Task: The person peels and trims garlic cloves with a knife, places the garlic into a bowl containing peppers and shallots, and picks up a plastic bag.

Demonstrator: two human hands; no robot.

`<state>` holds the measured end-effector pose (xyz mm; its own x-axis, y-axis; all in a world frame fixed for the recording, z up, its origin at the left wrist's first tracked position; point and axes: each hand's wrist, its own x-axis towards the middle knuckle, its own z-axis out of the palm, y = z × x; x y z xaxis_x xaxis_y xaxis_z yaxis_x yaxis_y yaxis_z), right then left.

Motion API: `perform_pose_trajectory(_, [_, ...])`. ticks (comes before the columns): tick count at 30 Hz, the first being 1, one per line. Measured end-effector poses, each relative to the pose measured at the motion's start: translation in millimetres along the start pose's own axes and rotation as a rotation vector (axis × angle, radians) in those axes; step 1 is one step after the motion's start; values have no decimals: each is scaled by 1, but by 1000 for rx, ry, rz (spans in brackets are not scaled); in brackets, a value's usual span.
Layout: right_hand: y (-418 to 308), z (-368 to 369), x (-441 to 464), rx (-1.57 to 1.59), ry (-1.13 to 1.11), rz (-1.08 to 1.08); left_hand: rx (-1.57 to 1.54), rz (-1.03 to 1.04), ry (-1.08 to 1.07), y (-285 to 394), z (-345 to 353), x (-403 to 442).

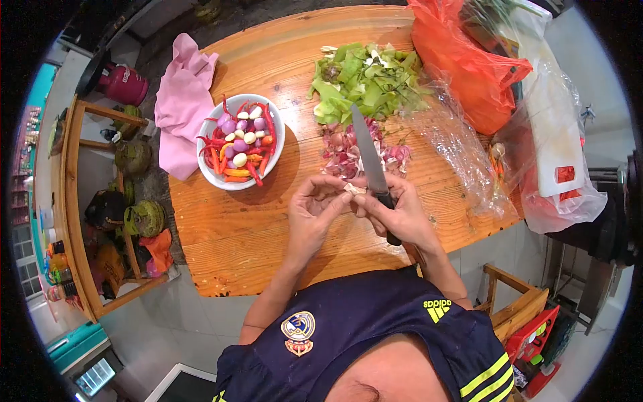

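My left hand (316,209) is closed in a pinch on a small pale garlic clove (353,189) with papery skin. In my right hand (410,218) is a kitchen knife (367,144), its black handle in the palm and its blade pointing away from me; the thumb and fingertips of that hand also meet the clove. Just beyond the hands lies a heap of purple and white onion and garlic skins (338,151), partly behind the blade. A white bowl (209,175) to the left holds red and orange chilies (221,157), peeled shallots and garlic cloves.
Green peelings (365,80) are piled at the far side of the wooden table (268,228). A pink cloth (184,110) lies by the bowl. To the right are an orange plastic bag (462,67), clear plastic wrap (462,157) and a white cutting board (552,120) in plastic.
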<state>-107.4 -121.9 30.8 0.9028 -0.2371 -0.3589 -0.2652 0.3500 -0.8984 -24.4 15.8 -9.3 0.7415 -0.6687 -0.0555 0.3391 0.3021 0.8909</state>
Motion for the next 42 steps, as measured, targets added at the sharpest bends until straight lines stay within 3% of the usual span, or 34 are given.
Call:
perform_pose_trajectory(2, [1, 2, 1, 66, -10, 11, 99, 66, 40, 6, 8, 2])
perform_pose_trajectory(5, [1, 3, -1, 105, -37, 34, -53, -9, -47, 11, 4, -3])
perform_pose_trajectory(14, [3, -5, -5, 76, -149, 63, -45, -148, -115, 9, -12, -4])
perform_pose_trajectory(26, [-3, -8, -11, -280, -77, -47, 48, -300, -160, 17, -16, -4])
perform_pose_trajectory(33, [9, -10, 2, 282, -50, -44, -275, -285, -96, 19, -19, 0])
perform_pose_trajectory(35, [8, -10, 2, 277, -53, -44, -300, -281, -10, 21, -10, 1])
perform_pose_trajectory(39, [8, -8, 0, 176, -112, -20, -202, -358, -89, 8, -6, 1])
perform_pose_trajectory(42, [21, -1, 5, -89, -3, -243, -246, -393, -70, 4, -10, 0])
